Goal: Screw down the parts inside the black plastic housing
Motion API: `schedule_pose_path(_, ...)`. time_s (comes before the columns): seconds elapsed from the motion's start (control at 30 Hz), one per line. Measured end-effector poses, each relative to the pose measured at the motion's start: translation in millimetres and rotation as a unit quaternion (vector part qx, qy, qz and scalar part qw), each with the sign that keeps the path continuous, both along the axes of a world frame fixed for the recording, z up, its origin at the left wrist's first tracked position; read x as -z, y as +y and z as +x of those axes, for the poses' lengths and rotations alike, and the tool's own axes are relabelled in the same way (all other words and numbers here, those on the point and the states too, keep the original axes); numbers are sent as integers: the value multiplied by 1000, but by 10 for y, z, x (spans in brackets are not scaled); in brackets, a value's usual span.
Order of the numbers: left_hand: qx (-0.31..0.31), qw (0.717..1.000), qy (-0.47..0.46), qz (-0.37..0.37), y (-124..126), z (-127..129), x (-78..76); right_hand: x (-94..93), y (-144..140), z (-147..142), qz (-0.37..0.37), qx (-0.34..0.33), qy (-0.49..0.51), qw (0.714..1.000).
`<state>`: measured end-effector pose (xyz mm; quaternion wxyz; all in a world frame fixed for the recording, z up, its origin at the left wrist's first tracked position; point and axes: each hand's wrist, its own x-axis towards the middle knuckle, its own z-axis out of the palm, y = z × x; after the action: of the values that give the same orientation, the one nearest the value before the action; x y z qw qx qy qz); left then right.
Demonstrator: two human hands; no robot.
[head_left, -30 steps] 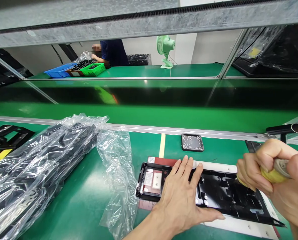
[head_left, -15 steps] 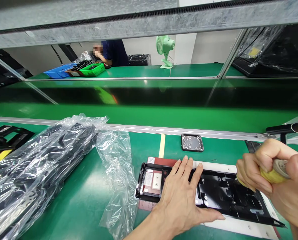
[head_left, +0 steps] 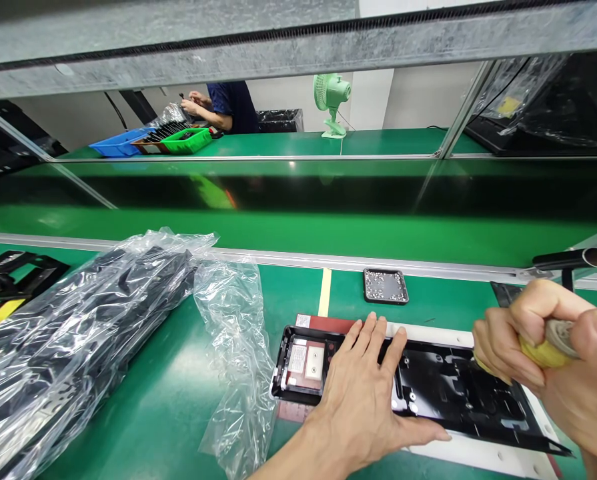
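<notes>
My left hand lies flat with fingers spread across a long black plastic housing, pressing on its middle. This housing rests on a white and dark red fixture board; a label and a pale plate show through the opening at its left end. Over the right part of the housing, my right hand is wrapped round a yellow-handled screwdriver, whose tip is hidden behind my fingers. Beyond the housing sits a small black tray of loose screws.
Black parts in clear plastic cover the left bench, beside a crumpled clear bag. A black tube on a bracket stands right. Behind the green belt are a green fan, bins and a co-worker.
Both my hands, the screwdriver and the housing stay in place. Across the belt, the co-worker's forearms have shifted, and a hand now holds up a small dark item.
</notes>
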<state>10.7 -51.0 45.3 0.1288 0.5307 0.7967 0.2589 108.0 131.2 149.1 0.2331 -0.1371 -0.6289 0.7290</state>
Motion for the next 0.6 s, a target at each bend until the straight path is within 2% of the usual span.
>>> schedule_pose_path(0.37, 13, 1000, -10, -17, -2, -10, -21, -7, -23, -21, 7, 9, -2, 1000)
schedule_pose_path(0.6, -5, 1000, -1, 14, -13, 25, -7, -14, -27, -29, 4, 12, -7, 1000)
